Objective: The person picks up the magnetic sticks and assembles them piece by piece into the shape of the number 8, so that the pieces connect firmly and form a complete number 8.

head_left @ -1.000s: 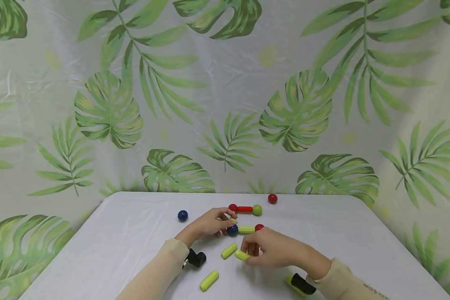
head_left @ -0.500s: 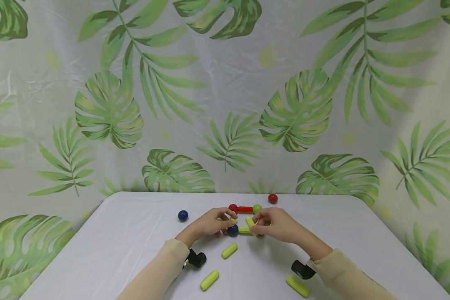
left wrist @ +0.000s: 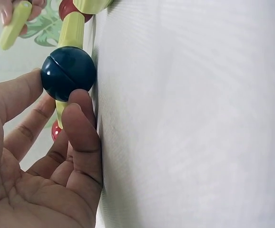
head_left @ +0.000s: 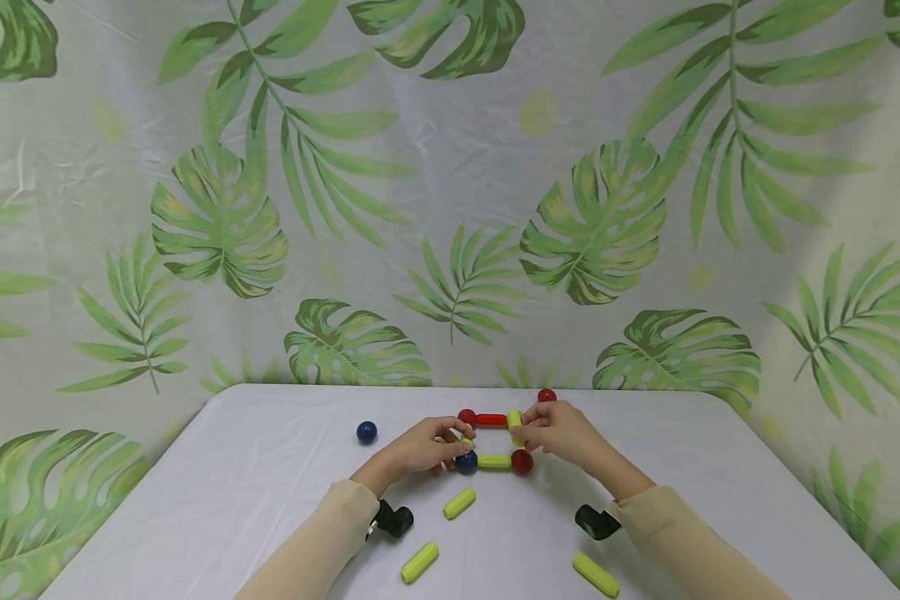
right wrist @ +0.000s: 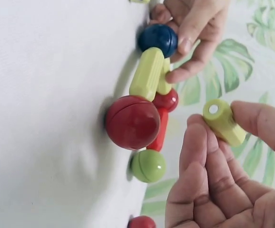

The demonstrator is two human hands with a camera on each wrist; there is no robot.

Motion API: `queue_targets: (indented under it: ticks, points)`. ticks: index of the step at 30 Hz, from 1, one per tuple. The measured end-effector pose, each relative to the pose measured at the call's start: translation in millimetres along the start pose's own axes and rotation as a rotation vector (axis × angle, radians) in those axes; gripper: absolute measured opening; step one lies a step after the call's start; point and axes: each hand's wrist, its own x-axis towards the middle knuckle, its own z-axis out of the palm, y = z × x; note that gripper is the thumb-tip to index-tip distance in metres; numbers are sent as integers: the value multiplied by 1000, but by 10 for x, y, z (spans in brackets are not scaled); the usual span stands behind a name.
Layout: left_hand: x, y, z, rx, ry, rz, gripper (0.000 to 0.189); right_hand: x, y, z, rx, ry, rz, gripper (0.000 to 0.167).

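Observation:
My left hand (head_left: 423, 443) grips a dark blue ball (left wrist: 63, 73) between thumb and fingers. From that ball a yellow-green rod (head_left: 494, 461) runs right to a red ball (head_left: 522, 462). Another yellow-green rod runs back to a second red ball (head_left: 467, 417), which joins a red rod (head_left: 491, 420) and then a green ball (right wrist: 148, 166). Above the right side of this U-shaped chain, my right hand (head_left: 562, 429) pinches a loose yellow-green rod (right wrist: 225, 124). A pale round disc shows on that rod's end. In the head view the rod covers most of the green ball.
Three loose yellow-green rods lie nearer: one in the middle (head_left: 460, 503), one at front left (head_left: 419, 562) and one at front right (head_left: 596, 575). A loose blue ball (head_left: 367, 432) sits left, a loose red ball (head_left: 546, 396) at the back. A white cloth (head_left: 270, 467) covers the table.
My right hand has carried its rod from the front of the table, up over the front red ball, to the chain's right side. The left hand has stayed on the blue ball.

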Motion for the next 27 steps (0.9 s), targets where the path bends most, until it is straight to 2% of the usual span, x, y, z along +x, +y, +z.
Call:
queue_targets:
  ticks: [13, 27]
  points:
    - [2, -3, 1, -1, -2, 5, 27, 193, 115, 136, 35, 81, 137, 26]
    - [-20, 19, 9, -12, 3, 6, 28, 269, 202, 202, 12, 91, 195, 27]
